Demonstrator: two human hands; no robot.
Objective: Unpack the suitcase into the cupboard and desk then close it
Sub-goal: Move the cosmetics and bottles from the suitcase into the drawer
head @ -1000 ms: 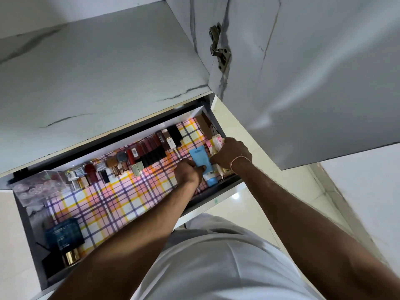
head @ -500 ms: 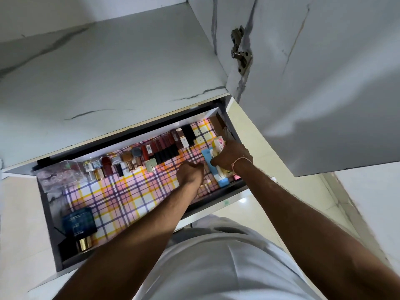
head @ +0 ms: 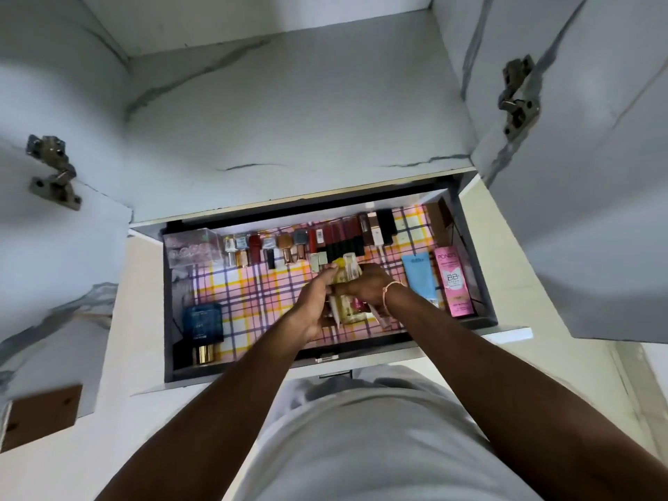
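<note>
Both hands [head: 338,289] pinch a clear yellow bottle [head: 347,296] over the drawer [head: 486,280]. It is long. Its yellow cap points away from the person.

A drawer [head: 484,283] stands pulled out below the cupboard shelf [head: 289,113], between two open doors. Along its back edge runs a row of small bottles [head: 307,240], with a clear box [head: 193,247] in the back left corner and a boxed bottle [head: 202,327] in the front left corner. Two tubes [head: 419,280] lie side by side by the right edge, and both hands [head: 314,301] meet over a bottle [head: 349,305] at the middle.
</note>
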